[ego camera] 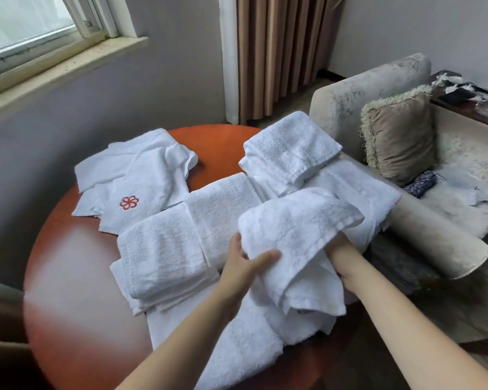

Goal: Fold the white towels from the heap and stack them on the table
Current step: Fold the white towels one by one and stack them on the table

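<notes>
White towel [296,229] pinched by left hand [244,263], thumb on top; right hand [339,249] buried beneath, grip impossible to tell

On the table [68,277], loose towels [135,175] lie at the far left edge, a folded stack [290,147] at the far right edge, a second stack [164,249] in the middle. An armchair [378,88] holding a cushion [403,136] stands to the right.

White towels [223,209] seen across the table, 1 far-left towel [147,167] marked with a red pinwheel emblem [129,202], table [68,277] finished in glossy orange-brown, curtain [279,52] striped tan and brown, armchair [364,88] mottled beige-grey, cushion [403,136] coloured taupe, fringed in cream, wall [166,80] painted grey
</notes>
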The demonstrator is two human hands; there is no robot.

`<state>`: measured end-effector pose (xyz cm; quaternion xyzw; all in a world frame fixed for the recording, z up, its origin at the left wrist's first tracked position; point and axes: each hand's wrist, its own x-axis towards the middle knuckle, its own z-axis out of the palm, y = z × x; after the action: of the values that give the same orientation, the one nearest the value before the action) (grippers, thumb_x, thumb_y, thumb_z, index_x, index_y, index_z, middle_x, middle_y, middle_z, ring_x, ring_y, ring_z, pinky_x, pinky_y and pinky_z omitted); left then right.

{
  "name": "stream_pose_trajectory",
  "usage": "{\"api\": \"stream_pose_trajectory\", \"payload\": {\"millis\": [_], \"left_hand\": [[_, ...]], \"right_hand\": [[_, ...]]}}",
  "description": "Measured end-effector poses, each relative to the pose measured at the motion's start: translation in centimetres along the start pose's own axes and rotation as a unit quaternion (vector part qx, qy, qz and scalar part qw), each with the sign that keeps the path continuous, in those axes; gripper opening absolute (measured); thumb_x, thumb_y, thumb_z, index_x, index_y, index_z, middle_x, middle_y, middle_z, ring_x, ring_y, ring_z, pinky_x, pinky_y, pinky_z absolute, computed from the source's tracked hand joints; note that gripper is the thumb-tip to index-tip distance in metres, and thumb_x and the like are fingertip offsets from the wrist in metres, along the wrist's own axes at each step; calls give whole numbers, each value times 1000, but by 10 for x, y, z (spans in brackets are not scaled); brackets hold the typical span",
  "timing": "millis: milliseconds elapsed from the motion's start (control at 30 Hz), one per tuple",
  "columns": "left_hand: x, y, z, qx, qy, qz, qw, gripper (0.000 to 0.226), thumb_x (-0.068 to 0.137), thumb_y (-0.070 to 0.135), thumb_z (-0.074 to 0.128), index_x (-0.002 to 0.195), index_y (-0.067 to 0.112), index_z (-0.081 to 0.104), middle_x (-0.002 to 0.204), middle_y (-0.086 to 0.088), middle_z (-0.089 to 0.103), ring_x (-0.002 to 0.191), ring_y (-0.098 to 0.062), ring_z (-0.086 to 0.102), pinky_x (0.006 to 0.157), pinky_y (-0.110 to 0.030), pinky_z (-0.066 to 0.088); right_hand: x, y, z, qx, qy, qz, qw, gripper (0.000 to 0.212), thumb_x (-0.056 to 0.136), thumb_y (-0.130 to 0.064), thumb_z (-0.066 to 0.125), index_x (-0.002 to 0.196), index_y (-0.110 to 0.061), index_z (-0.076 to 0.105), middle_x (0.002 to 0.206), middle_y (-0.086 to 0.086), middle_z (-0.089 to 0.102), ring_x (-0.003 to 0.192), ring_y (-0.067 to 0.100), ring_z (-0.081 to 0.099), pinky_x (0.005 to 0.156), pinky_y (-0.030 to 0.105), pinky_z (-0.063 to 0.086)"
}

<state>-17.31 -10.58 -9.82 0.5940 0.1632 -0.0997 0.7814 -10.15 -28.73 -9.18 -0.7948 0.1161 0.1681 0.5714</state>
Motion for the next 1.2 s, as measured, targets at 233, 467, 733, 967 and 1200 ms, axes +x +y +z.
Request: {"api": "stream_pose_trajectory", "payload": {"millis": [233, 467, 733, 967, 1200], "left_hand": [[12, -9, 11, 175, 154, 80, 969, 40, 52, 43, 72, 84, 21, 67, 108, 3, 49, 104, -15, 52, 92, -33, 46], [7, -20, -2, 131, 71, 96, 984, 52, 64, 36, 67, 111, 25, 48, 115, 0, 59, 111, -24, 58, 94, -42, 51], [0, -38, 4, 570, -16, 565, 596, 86, 73, 71, 61, 142, 25, 40, 154, -6, 33, 144, -26, 28, 114, -58, 20], [28, -54, 20, 646, 80, 553, 520, 29, 70, 14, 51, 98, 21, 58, 112, -1, 55, 112, -22, 50, 108, -53, 26], [27, -62, 17, 623, 138, 569, 519, 22, 70, 12, 58, 77, 21, 39, 66, 4, 47, 69, -17, 35, 80, -37, 29]], "right_hand": [[8, -1, -15, 34, 5, 75, 997, 24, 97, -36, 51, 98, -14, 61, 89, 6, 66, 83, 20, 62, 71, 34, 51], [-13, 4, -30, -6, 221, -225, 949, 91, 62, -36, 78, 141, -22, 34, 137, -3, 47, 114, 6, 47, 87, 18, 40], [8, 21, -33, -182, 217, -466, 838, 27, 72, -21, 60, 85, 0, 70, 130, 19, 50, 122, 19, 46, 101, 28, 42], [3, 43, -20, -184, 195, -275, 923, 38, 80, -46, 42, 58, -15, 44, 72, -3, 50, 70, 21, 48, 56, 28, 32], [-8, 55, -18, -344, 160, -294, 877, 31, 77, -33, 37, 58, -13, 50, 76, 2, 47, 75, 27, 48, 66, 37, 41]]}}
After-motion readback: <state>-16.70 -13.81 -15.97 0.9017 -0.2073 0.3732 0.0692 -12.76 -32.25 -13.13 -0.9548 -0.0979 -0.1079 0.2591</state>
